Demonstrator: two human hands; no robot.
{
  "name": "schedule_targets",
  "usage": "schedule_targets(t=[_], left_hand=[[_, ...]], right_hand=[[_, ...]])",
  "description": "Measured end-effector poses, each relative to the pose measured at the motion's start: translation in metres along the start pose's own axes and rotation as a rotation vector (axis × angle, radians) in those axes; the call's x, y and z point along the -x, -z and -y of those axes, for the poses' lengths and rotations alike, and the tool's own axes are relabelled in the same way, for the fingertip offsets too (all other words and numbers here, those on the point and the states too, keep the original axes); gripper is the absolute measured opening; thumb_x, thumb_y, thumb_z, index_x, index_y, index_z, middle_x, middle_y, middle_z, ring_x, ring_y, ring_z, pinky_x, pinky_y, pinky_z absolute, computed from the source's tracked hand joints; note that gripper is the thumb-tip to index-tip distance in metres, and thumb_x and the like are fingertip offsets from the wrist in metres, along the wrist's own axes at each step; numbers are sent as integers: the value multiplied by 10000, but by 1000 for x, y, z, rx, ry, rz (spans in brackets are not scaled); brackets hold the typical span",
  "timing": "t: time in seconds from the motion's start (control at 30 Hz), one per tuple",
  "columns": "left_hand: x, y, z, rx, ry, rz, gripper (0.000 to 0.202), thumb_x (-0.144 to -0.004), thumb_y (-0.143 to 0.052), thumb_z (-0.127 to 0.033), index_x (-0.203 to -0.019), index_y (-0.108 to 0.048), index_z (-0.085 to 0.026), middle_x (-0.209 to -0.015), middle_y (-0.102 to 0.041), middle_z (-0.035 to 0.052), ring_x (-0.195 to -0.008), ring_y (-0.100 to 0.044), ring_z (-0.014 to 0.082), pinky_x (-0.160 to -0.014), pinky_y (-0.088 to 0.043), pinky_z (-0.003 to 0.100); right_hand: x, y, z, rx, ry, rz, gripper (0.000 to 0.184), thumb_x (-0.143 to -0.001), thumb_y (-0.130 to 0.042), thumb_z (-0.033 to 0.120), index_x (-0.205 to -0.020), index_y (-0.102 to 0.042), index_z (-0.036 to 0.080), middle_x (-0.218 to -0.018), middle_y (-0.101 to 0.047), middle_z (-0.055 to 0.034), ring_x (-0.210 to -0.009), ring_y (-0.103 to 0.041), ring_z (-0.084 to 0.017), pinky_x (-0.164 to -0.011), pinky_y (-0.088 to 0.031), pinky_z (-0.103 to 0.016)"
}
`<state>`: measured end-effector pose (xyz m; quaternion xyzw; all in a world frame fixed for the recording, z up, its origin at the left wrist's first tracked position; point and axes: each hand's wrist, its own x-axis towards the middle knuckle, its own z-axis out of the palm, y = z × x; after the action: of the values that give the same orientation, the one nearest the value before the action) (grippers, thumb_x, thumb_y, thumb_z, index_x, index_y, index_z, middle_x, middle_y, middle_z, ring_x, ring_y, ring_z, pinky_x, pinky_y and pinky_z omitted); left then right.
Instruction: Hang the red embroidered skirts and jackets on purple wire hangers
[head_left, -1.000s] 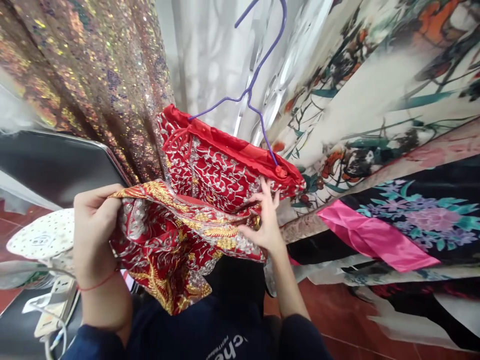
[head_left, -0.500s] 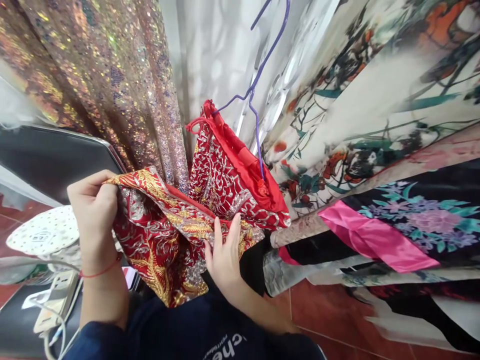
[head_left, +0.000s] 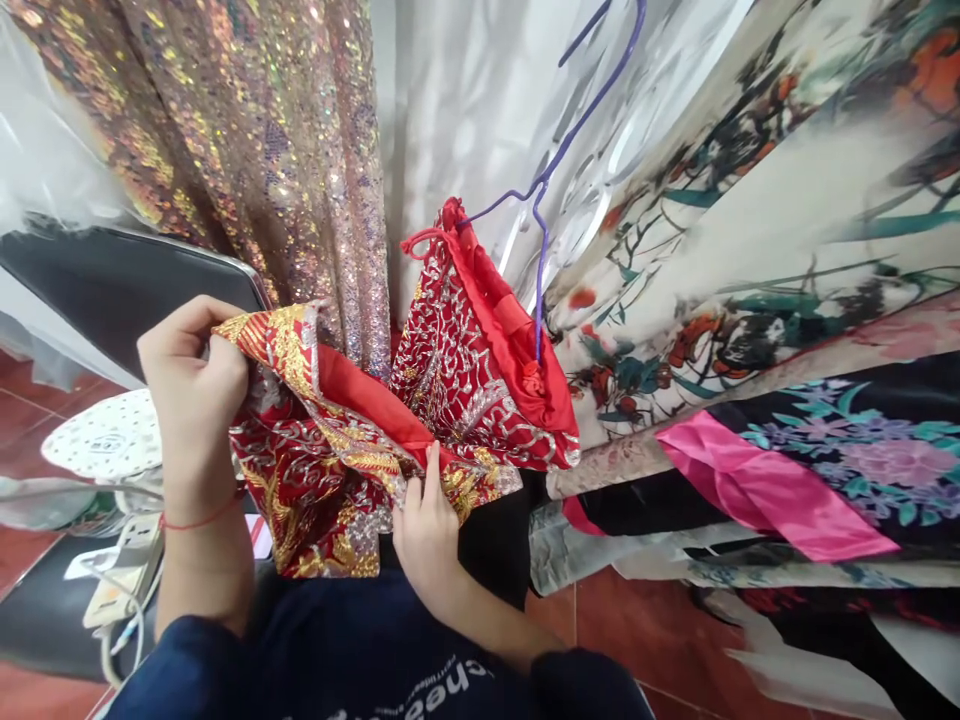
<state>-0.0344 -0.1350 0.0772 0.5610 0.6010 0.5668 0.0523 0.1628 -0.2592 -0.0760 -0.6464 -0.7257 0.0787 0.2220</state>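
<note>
A red garment [head_left: 457, 360] with silver and gold embroidery hangs by its gathered red satin top edge on a purple hanger [head_left: 541, 190]. A thin red tie loops out at its upper corner. My left hand [head_left: 195, 370] is closed in a fist round the gold-trimmed border at the left, holding it raised. Farther right along that border, my right hand [head_left: 429, 535] pinches the edge, one finger laid over the plain red lining [head_left: 367, 395]. Between the hands the border sags and the lining faces up. The right thumb is partly hidden.
A sequined gold cloth [head_left: 300, 180] hangs behind, and floral garments [head_left: 712, 250] crowd the right. At left are a black chair back [head_left: 127, 300], a dotted iron-shaped plate [head_left: 105, 435] and a power strip [head_left: 124, 570] with cables. Red tiles [head_left: 600, 630] show below.
My right hand has shifted slightly left along the border, its fingers now more folded. The border is turned so more red lining shows. The whole view has shifted a little.
</note>
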Motion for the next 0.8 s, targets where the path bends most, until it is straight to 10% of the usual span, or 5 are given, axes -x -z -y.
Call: schedule_targets(t=[0.17, 0.3, 0.57, 0.8], left_hand=[[-23, -4, 5, 3, -143, 19, 147, -710, -469, -93, -769, -601, -118, -672, -546, -37, -610, -416, 57, -590, -331, 170], [-40, -8, 10, 86, -106, 248, 272, -702, -500, -154, -906, -673, -101, -777, -629, -8, -690, -490, 73, -650, -394, 168], [-58, 24, -2, 257, 102, 454, 338, -639, -716, -446, -563, -583, -145, -527, -502, -3, -523, -398, 72, -509, -339, 214], [-69, -12, -42, 417, -314, 1129, 725, -638, -631, -875, -361, -473, -224, -524, -469, 43, -598, -486, 153, -684, -502, 375]], right_hand=[[-30, 54, 13, -405, 539, 354, 138, -957, -531, 267, -954, -633, 173, -1195, -702, -147, -957, -731, -204, -855, -610, -305], [-53, 86, 16, -772, 992, 612, 273, -991, -523, 394, -830, -620, 196, -844, -695, -31, -796, -692, -116, -780, -578, -190], [-111, 126, -53, -525, 424, -113, 160, -967, -564, 328, -967, -693, 232, -1358, -649, -105, -1317, -570, -256, -1139, -443, -537], [-161, 106, -78, -519, 446, 56, 121, -857, -639, 303, -906, -749, 307, -1581, -442, 26, -1377, -530, -241, -1091, -492, -519]])
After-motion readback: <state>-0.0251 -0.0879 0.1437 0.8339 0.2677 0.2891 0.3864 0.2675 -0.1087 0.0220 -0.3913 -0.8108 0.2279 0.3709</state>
